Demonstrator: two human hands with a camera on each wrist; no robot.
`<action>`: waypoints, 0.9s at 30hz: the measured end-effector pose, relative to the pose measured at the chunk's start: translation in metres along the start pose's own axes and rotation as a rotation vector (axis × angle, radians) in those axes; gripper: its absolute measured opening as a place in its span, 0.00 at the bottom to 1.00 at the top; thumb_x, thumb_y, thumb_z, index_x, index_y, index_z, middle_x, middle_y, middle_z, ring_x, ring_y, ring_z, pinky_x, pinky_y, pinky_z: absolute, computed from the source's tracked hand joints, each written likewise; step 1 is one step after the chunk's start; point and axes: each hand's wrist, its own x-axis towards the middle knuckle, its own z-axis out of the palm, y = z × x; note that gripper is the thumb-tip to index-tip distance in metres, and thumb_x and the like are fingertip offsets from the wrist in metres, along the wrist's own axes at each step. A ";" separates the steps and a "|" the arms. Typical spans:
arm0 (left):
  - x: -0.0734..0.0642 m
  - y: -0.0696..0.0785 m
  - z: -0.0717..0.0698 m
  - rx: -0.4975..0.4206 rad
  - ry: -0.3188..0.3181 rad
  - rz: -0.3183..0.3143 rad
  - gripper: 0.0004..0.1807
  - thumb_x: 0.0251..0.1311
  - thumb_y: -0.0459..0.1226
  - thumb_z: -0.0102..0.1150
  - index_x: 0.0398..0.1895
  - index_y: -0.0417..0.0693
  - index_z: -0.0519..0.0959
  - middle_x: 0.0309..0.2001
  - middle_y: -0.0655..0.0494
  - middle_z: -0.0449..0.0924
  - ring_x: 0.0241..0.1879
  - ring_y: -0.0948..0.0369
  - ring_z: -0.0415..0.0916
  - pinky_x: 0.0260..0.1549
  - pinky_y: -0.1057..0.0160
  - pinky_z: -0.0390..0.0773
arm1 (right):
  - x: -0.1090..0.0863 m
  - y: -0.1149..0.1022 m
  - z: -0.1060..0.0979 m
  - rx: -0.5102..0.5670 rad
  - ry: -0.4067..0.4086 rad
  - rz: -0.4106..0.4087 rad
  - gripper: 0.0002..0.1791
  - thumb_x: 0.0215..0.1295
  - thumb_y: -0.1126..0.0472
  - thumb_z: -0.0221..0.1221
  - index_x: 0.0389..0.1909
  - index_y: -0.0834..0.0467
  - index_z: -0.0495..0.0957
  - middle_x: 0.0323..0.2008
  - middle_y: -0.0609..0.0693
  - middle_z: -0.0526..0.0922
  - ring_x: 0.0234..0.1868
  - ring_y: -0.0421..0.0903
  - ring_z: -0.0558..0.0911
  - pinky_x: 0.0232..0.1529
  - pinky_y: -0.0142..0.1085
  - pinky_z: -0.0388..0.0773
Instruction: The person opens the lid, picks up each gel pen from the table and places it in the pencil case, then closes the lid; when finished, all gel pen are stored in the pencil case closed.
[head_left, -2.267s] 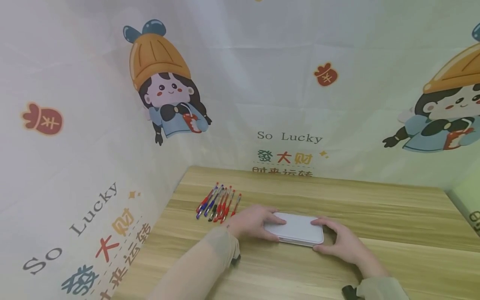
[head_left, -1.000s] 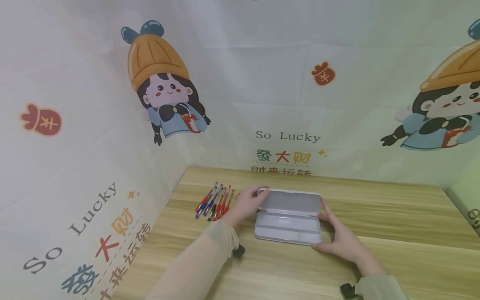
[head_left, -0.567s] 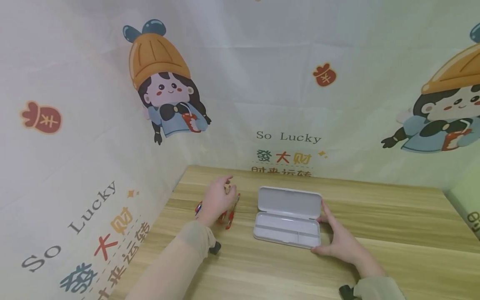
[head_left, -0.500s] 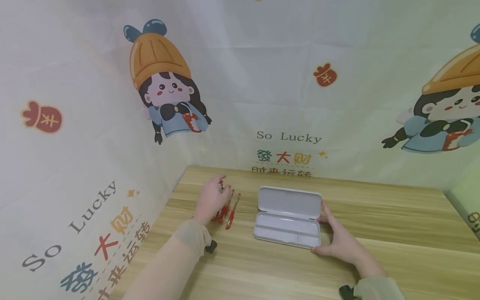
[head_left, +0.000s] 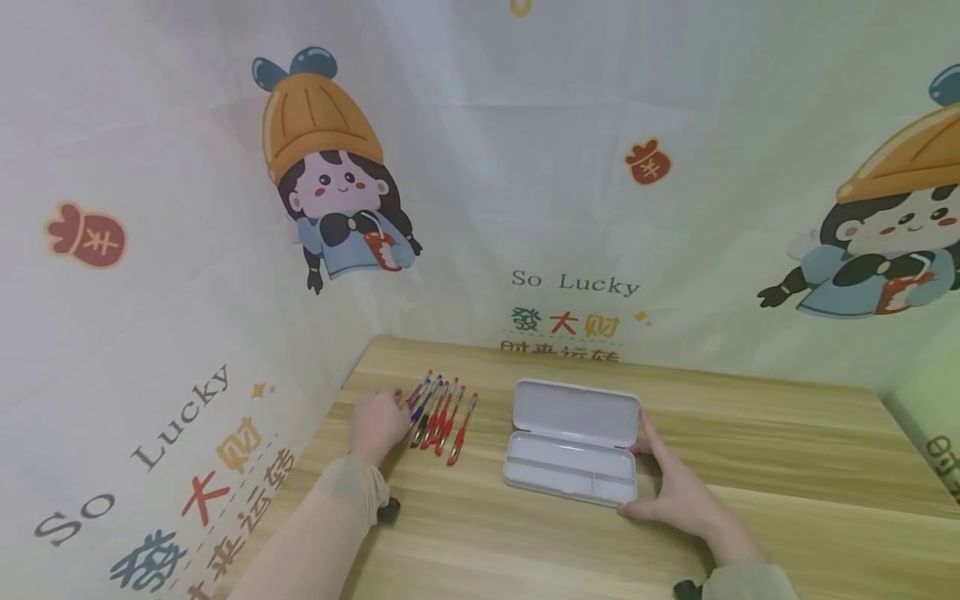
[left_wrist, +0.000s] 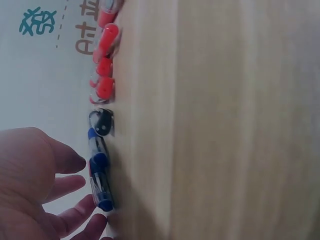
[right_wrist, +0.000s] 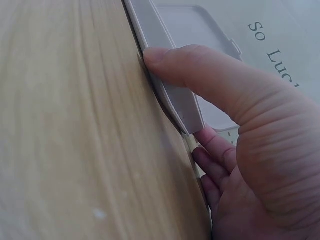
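Lying on wood-grain table: pens, open case; creased printed cloth behind.

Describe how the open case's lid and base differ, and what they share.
The lid is raised, while the base rests on the table. The lid's inside is undivided; the base has dividers forming three compartments. Both are pale, with rounded corners.

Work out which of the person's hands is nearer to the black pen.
Left. The left hand is just left of the black pen, with blue pens between; the right hand is farther off, holding the right end of the open case.
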 end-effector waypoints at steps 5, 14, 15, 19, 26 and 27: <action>0.002 -0.008 0.006 0.017 -0.019 0.007 0.27 0.77 0.41 0.55 0.73 0.38 0.78 0.70 0.31 0.80 0.71 0.32 0.75 0.74 0.32 0.72 | -0.001 0.002 0.003 -0.004 0.007 -0.007 0.87 0.43 0.51 0.88 0.91 0.52 0.30 0.70 0.67 0.79 0.76 0.76 0.72 0.77 0.79 0.57; 0.018 -0.017 0.022 0.083 0.011 0.035 0.22 0.75 0.43 0.60 0.63 0.40 0.85 0.56 0.37 0.90 0.54 0.38 0.87 0.59 0.38 0.84 | -0.001 0.001 0.002 -0.006 0.010 -0.014 0.87 0.42 0.51 0.88 0.91 0.57 0.32 0.70 0.67 0.80 0.76 0.76 0.72 0.77 0.79 0.58; 0.016 -0.015 0.020 0.083 0.003 0.033 0.21 0.76 0.43 0.59 0.63 0.39 0.85 0.55 0.37 0.91 0.53 0.38 0.88 0.57 0.39 0.85 | -0.001 0.001 0.002 -0.007 0.008 -0.011 0.87 0.42 0.51 0.88 0.91 0.57 0.32 0.70 0.67 0.80 0.76 0.76 0.72 0.77 0.79 0.58; 0.006 -0.004 0.010 0.054 -0.020 0.015 0.21 0.75 0.40 0.59 0.64 0.38 0.84 0.55 0.37 0.91 0.52 0.39 0.88 0.58 0.39 0.85 | -0.002 -0.001 0.000 -0.009 0.001 0.004 0.87 0.43 0.50 0.88 0.91 0.55 0.31 0.71 0.66 0.79 0.76 0.76 0.72 0.77 0.78 0.58; 0.002 -0.002 0.010 -0.009 -0.022 -0.023 0.20 0.74 0.39 0.59 0.63 0.38 0.85 0.55 0.38 0.91 0.53 0.41 0.88 0.56 0.40 0.86 | -0.002 -0.004 -0.001 -0.020 0.004 -0.013 0.87 0.42 0.50 0.88 0.91 0.55 0.31 0.71 0.65 0.80 0.76 0.76 0.72 0.77 0.78 0.59; 0.002 -0.002 0.010 -0.011 -0.014 -0.020 0.20 0.75 0.39 0.58 0.62 0.38 0.86 0.55 0.38 0.91 0.52 0.41 0.89 0.56 0.40 0.86 | -0.002 -0.004 -0.001 -0.019 0.006 -0.015 0.87 0.42 0.51 0.88 0.91 0.55 0.31 0.71 0.65 0.80 0.76 0.76 0.72 0.77 0.78 0.60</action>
